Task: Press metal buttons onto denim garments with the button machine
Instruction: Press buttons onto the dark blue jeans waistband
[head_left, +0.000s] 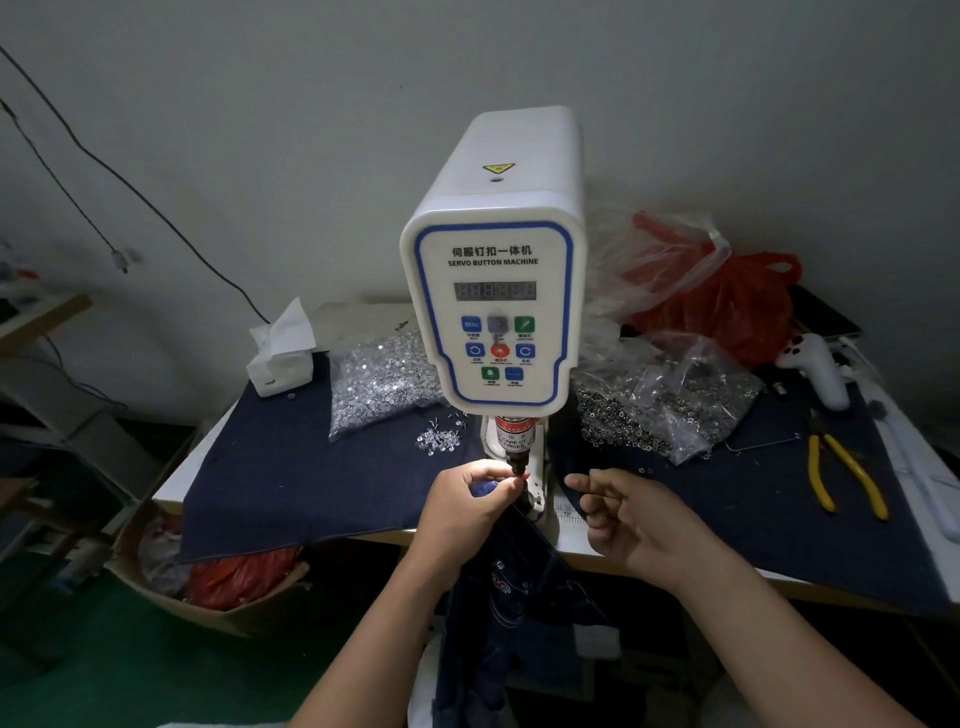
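Here your left hand (465, 501) pinches the dark blue denim garment (519, 587) under the white servo button machine's (493, 291) punch at the counter's (176, 478) front edge; your right hand (631, 519) hovers beside it, fingers (587, 482) loosely curled, holding nothing.

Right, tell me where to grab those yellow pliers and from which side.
Take the yellow pliers by the two sleeved handles, from the near, front edge of the table. They lie flat on the denim cloth, handles splayed toward you and the dark jaws pointing away, so the right hand is probably closest and could close over both handles from above.
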